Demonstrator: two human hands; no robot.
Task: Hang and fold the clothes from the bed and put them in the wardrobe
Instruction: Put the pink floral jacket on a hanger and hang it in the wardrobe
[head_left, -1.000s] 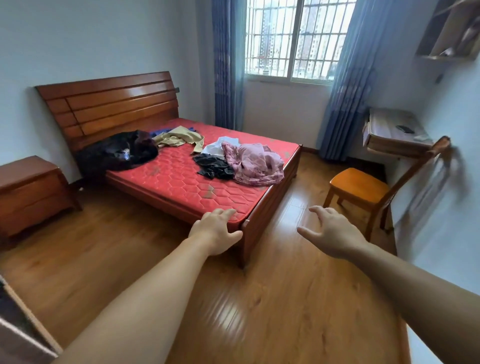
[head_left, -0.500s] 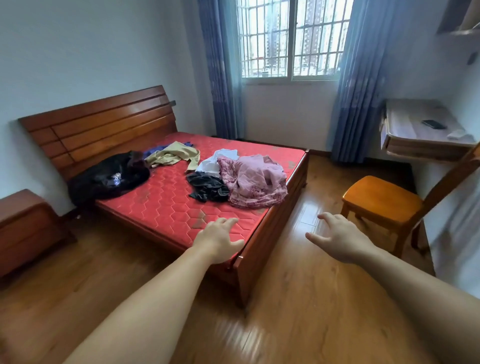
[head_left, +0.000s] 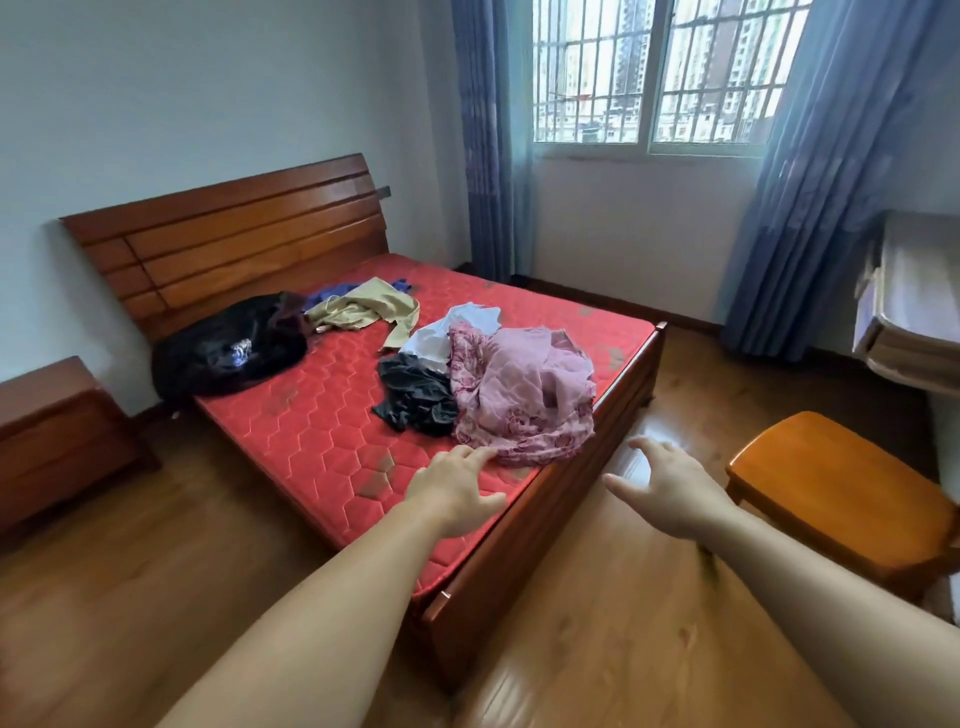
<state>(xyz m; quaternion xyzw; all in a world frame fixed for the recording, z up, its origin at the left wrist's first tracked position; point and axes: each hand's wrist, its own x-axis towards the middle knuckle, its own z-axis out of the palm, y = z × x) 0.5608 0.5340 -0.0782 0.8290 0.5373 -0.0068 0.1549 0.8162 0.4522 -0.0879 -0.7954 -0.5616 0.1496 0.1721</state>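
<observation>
- On the red mattress (head_left: 322, 415) of the bed (head_left: 545, 519), near its foot: pink garment (head_left: 524, 395), crumpled, floral print, largest of the heap.
- Touching its left edge: dark grey garment (head_left: 415, 397), bunched.
- Behind both, partly under the pink one: white garment (head_left: 462, 325).
- Toward the headboard (head_left: 234, 239): tan shirt (head_left: 363, 309), spread loosely, one sleeve trailing toward the white piece.
- Behind the tan shirt: blue cloth (head_left: 327, 295), only its edges showing.
- At the mattress's head-left corner: black garment (head_left: 228, 345), a large mound, with a small pale patch on top; whether that is print or writing cannot be told.
- No readable label or brand on any piece.
- Left hand (head_left: 454, 488): over the mattress's foot end, fingers straight and loosely spread, tips just beside the pink hem; holds nothing.
- Right hand (head_left: 667, 493): over the floor (head_left: 597, 649) beyond the bed's foot corner, fingers spread and relaxed, thumb out; holds nothing.
- Both forearms bare, reaching forward from the lower edge.
- Left of the bed: nightstand (head_left: 57, 431), dark wood, against the wall.
- Right: wooden chair (head_left: 831, 483), orange seat, near a pale desk (head_left: 914, 312).
- Far wall: barred window (head_left: 654, 73), blue curtains (head_left: 810, 182) at both sides, tower blocks outside.
</observation>
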